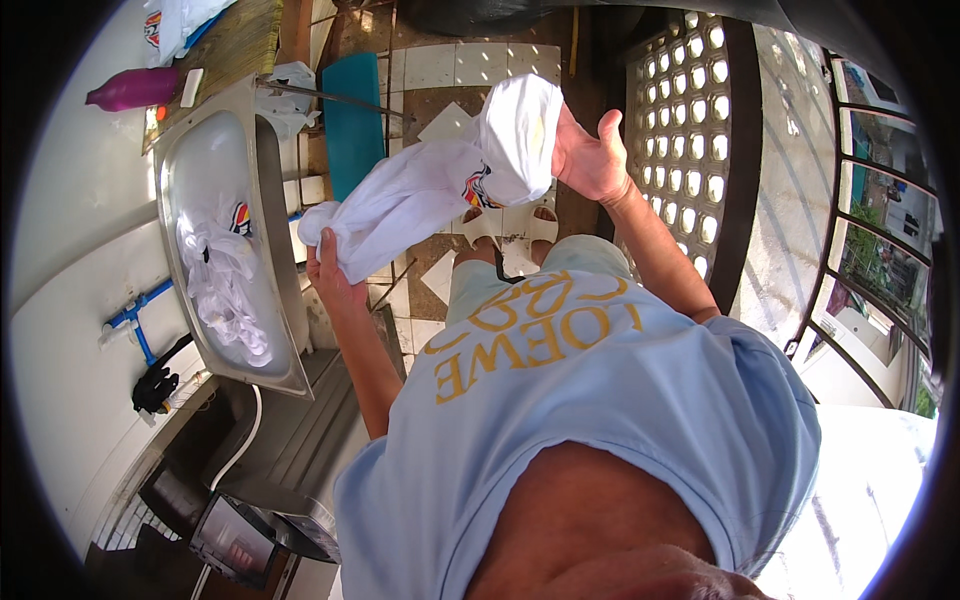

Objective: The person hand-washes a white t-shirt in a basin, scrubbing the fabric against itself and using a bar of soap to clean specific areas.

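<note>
A white printed garment (415,195) is stretched, bunched up, between my two hands in front of my legs. At its lower left end my left hand (338,272) is closed on the fabric. My right hand (592,158) holds up the other, bulkier end; its fingers pass out of sight into the cloth, while the thumb sticks up away from it. A red, yellow and black print shows near that end. To the left, a steel sink (283,200) contains another wet white garment (225,285), crumpled, with a similar print.
A purple bottle (132,90) and a white bar-shaped object (192,88) are beyond the sink. Blue pipes (138,308) run along the left wall. A teal board (352,125) stands behind the garment. On the right rises a perforated block wall (680,130).
</note>
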Demonstrator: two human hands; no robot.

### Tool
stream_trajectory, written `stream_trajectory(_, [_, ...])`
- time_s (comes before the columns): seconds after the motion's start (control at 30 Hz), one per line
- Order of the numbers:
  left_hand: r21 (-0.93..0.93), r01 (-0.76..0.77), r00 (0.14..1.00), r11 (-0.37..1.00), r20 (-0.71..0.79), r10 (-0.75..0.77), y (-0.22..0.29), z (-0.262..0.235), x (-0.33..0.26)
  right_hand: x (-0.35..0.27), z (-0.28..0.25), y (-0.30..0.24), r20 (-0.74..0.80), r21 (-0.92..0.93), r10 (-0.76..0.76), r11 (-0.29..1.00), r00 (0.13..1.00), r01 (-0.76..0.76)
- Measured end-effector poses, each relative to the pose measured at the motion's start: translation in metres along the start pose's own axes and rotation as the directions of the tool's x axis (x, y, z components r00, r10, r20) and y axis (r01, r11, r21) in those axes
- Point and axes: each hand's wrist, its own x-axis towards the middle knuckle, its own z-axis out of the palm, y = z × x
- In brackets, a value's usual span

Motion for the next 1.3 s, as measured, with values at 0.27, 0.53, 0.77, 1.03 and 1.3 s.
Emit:
stream_trajectory(0.27, [0.022,0.065,0.981,0.998,0.183,-0.068,0.002,0.055,0.007,0.016,0.039,-0.018,0.162,-0.177,0.046,0.984,0.986,-0.017])
stream_trajectory(0.53, [0.035,0.221,0.831,0.975,0.516,-0.207,0.008,0.135,0.016,0.024,0.075,-0.045,0.199,-0.509,-0.011,0.853,0.98,0.113])
stream_trajectory(0.77, [0.109,0.277,0.681,0.955,0.678,-0.275,0.019,0.138,0.025,0.017,0.081,-0.057,0.136,-0.595,-0.12,0.784,0.983,0.178])
stream_trajectory(1.03, [0.099,0.197,0.694,0.975,0.689,-0.211,0.033,0.122,0.052,0.004,0.081,-0.058,0.03,-0.5,-0.169,0.851,0.985,0.161])
stream_trajectory(1.3, [0.091,0.336,0.689,0.938,0.655,-0.31,0.025,0.133,0.049,0.015,0.105,-0.039,0.062,-0.376,-0.137,0.914,0.989,0.151])
